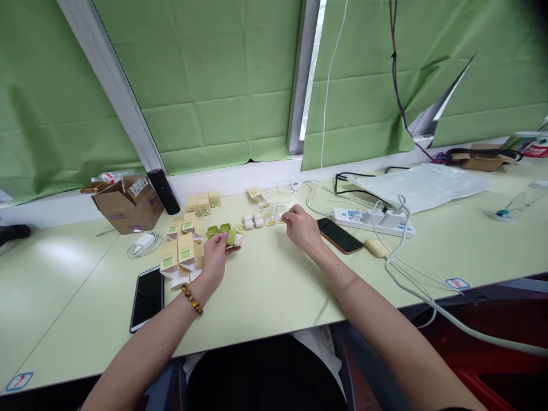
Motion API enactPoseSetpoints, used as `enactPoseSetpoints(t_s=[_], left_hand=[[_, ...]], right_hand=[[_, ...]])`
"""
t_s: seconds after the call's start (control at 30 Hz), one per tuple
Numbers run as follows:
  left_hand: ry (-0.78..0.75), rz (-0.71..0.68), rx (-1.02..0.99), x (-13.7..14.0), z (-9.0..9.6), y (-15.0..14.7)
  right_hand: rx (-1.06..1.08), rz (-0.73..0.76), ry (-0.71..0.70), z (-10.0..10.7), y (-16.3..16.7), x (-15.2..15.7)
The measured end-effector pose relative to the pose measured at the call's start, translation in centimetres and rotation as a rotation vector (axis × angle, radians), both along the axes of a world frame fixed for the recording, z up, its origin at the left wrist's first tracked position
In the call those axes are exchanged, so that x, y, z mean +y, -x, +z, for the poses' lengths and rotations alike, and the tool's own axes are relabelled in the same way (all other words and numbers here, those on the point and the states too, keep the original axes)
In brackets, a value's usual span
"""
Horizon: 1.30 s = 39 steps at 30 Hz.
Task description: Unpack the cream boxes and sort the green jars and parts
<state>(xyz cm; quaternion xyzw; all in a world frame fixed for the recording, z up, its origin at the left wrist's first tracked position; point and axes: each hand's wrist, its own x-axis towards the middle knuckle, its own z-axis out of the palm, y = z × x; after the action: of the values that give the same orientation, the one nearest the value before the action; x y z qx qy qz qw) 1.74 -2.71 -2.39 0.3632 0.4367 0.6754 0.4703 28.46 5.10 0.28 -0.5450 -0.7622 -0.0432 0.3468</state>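
Observation:
My left hand (217,254) is closed on a small green-and-white case (234,238), held just above the table between thumb and fingers. Beside it, two open green cases (218,229) lie on the table. Several small pale pink-white pieces (253,221) sit in a cluster between my hands. To their right are small clear plastic pieces (269,217) with yellow bits. My right hand (303,228) has its fingertips pinched together at these clear pieces; what is between them is too small to make out.
Small cardboard boxes (186,251) with green labels stand left of my left hand, near a phone (148,298). A brown carton (128,205) is farther back. On the right lie another phone (340,235), a power strip (372,221) and white cables (396,268).

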Motion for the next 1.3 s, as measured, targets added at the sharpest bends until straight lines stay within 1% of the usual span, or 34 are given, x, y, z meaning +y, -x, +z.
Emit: enactPoseSetpoints(t_s=[0.13, 0.23, 0.33, 0.7, 0.9, 1.3], left_hand=[[-0.010, 0.006, 0.012, 0.0, -0.2, 0.0], [-0.013, 0.001, 0.016, 0.0, -0.2, 0.0], [-0.012, -0.002, 0.011, -0.1, -0.1, 0.1], [0.002, 0.003, 0.005, -0.3, 0.4, -0.2], [0.005, 0.006, -0.011, -0.1, 0.0, -0.1], [0.023, 0.010, -0.003, -0.3, 0.3, -0.3]], right_hand=[[-0.220, -0.101, 0.201, 0.9, -1.0, 0.1], [-0.291, -0.129, 0.332, 1.6, -1.3, -0.1], [-0.313, -0.120, 0.396, 1.7, -1.2, -0.2], [-0.313, -0.103, 0.416, 0.7, -1.2, 0.3], [-0.314, -0.103, 0.428, 0.7, -1.2, 0.3], [-0.311, -0.122, 0.416, 0.9, -1.5, 0.4]])
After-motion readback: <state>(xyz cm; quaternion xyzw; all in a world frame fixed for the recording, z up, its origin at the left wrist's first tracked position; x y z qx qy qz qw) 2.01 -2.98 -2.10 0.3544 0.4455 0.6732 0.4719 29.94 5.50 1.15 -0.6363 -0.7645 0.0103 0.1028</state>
